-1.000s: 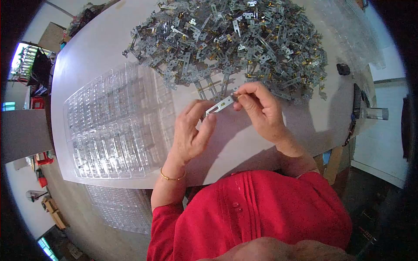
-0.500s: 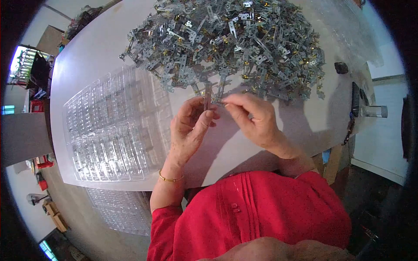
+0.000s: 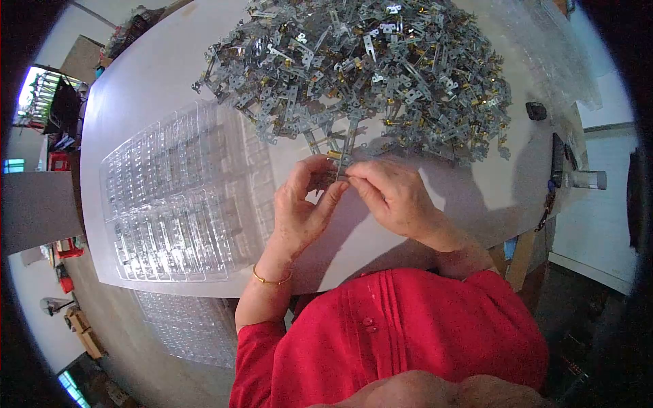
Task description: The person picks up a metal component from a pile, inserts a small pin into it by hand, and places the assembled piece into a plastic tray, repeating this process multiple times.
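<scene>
My left hand [image 3: 299,207] is closed, thumb and fingers gripping a thin metal bracket [image 3: 339,170] just in front of the pile. My right hand [image 3: 398,204] pinches at the same bracket from the right; its thumb and forefinger touch it near the left fingertips. Fingers partly hide the held piece, so whether a second small part sits between them cannot be seen. Beyond the fingertips, more strip-shaped metal brackets with brass-coloured bits lie along the near edge of a large heap of metal brackets [image 3: 367,81].
Clear plastic trays [image 3: 170,231] with moulded slots lie on the white table [image 3: 153,81] to the left. More clear plastic sheeting [image 3: 558,54] is at the back right. A small dark object [image 3: 536,111] and a clear cylinder [image 3: 590,179] are at the right edge.
The right hand has come in to meet the left at the bracket. The bracket, upright in the left fingers before, is now lower and tilted, and the left hand has shifted slightly right.
</scene>
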A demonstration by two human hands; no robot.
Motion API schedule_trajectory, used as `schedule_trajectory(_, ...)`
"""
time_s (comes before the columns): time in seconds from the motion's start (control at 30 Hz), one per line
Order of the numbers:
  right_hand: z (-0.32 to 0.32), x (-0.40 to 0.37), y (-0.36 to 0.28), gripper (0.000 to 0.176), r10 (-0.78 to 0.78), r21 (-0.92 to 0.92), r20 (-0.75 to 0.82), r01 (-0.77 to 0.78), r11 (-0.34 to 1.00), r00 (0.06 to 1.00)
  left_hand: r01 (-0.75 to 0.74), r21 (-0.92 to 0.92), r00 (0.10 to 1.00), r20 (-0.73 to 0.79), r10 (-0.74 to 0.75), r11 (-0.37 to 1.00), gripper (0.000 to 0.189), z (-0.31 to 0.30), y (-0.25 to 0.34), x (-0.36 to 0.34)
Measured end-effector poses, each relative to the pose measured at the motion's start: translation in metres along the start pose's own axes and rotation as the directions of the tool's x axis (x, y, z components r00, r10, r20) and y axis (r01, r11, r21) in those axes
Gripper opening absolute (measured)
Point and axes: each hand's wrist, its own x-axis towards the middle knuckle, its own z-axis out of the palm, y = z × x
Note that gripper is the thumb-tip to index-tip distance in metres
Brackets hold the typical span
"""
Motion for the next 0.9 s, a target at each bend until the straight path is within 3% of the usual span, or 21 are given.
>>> schedule_trajectory(0.1,-0.006,0.001,0.0,0.01,0.102,0.002,-0.037,-0.102,0.995,0.994,-0.028,0.017,0.999,0.026,0.028,0.999,0.04,0.002,0.001,0.0)
schedule_trajectory(0.2,-0.005,0.001,0.006,0.011,-0.022,0.01,0.062,0.021,1.0,0.998,-0.079,0.052,0.997,0.029,0.078,0.996,0.041,0.004,-0.002,0.0)
schedule_trajectory(0.3,-0.002,0.0,0.006,0.012,0.037,0.028,-0.039,-0.036,0.999,0.999,-0.117,0.08,0.993,0.02,0.116,0.99,0.043,0.004,-0.005,0.001)
schedule_trajectory(0.4,-0.003,-0.001,0.01,0.011,-0.021,0.015,0.018,0.021,1.0,1.0,-0.136,0.146,0.991,0.019,0.134,0.98,0.042,0.001,0.0,0.001)
schedule_trajectory(0.5,-0.006,0.003,0.005,0.01,0.013,0.017,0.119,-0.016,1.0,0.993,-0.203,0.195,0.979,0.037,0.2,0.96,0.04,-0.002,0.004,0.003)
schedule_trajectory(0.57,-0.01,0.004,0.004,0.009,0.088,0.052,0.099,-0.093,0.994,0.991,-0.183,0.156,0.982,-0.012,0.187,0.971,0.036,-0.002,0.005,0.004)
schedule_trajectory(0.7,-0.015,0.002,0.005,0.011,0.326,0.234,0.05,-0.329,0.915,0.944,-0.039,-0.026,0.999,0.028,0.039,0.999,0.029,-0.009,0.008,0.002)
schedule_trajectory(0.83,-0.012,0.006,0.008,0.016,0.309,0.501,-0.086,-0.227,0.835,0.947,0.201,-0.325,0.92,0.387,-0.064,0.924,0.025,-0.013,0.005,-0.001)
schedule_trajectory(0.9,-0.012,0.001,0.016,0.014,0.308,0.558,-0.024,-0.243,0.793,0.951,0.289,-0.386,0.89,0.444,-0.098,0.876,0.025,-0.011,0.006,0.0)
